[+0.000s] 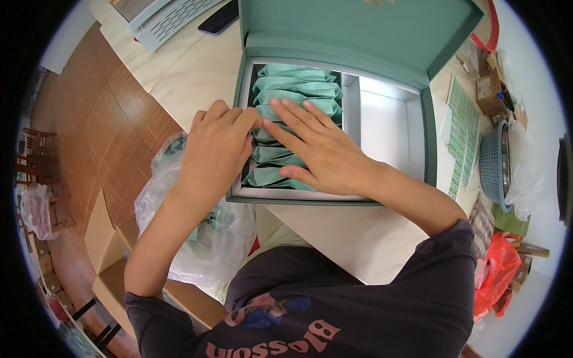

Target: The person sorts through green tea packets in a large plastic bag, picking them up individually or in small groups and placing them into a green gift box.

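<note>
A green gift box [429, 134] stands with its lid [349, 31] raised on the pale table. Its left compartment holds a column of several light green wrapped packets [295, 89]; the right compartment [384, 125] shows a bare white floor. My right hand [313, 143] lies palm down over the middle packets, fingers apart, holding nothing. My left hand [226, 129] is at the compartment's left edge, its fingers curled against the packets' ends; whether something is pinched under them is hidden.
A phone [219, 18] and a grey-white slotted device [168, 24] lie at the back left. Sheets of green stickers [463, 129] and a blue basket [492, 165] are on the right. Below the table's left edge are a clear plastic bag [228, 250] and an open cardboard box [109, 250].
</note>
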`<act>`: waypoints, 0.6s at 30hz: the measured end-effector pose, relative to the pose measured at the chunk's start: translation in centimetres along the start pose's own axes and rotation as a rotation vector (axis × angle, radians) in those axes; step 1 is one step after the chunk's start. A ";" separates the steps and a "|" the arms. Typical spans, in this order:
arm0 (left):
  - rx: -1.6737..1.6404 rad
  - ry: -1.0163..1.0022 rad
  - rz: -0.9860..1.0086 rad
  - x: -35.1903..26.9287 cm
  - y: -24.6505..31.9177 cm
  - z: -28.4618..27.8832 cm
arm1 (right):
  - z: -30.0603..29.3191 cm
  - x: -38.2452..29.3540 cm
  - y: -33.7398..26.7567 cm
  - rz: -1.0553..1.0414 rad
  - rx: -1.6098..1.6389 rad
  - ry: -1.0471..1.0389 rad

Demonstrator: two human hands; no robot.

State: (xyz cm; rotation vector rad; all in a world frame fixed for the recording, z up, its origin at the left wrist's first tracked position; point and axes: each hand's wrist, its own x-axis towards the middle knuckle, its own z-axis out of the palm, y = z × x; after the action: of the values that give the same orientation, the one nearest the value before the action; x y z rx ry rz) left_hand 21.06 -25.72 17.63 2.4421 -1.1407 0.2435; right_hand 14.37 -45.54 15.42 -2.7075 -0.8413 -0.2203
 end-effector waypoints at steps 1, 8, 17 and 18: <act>-0.032 0.011 -0.008 0.0 -0.1 0.1 | 0.1 0.0 0.0 -0.002 0.009 0.005; 0.019 -0.079 -0.005 0.3 -0.2 -1.3 | 0.4 -0.2 0.2 -0.012 0.049 0.010; 0.033 0.078 0.152 7.3 -4.1 -0.7 | -0.4 1.5 3.7 0.140 0.069 0.199; 0.027 0.069 0.149 7.8 -4.1 0.0 | -0.4 1.5 4.3 0.164 0.023 0.194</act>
State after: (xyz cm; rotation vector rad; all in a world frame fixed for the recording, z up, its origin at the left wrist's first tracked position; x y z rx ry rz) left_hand 29.19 -28.72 18.98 2.3543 -1.2973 0.3879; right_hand 18.03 -48.21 15.18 -2.6628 -0.5609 -0.4249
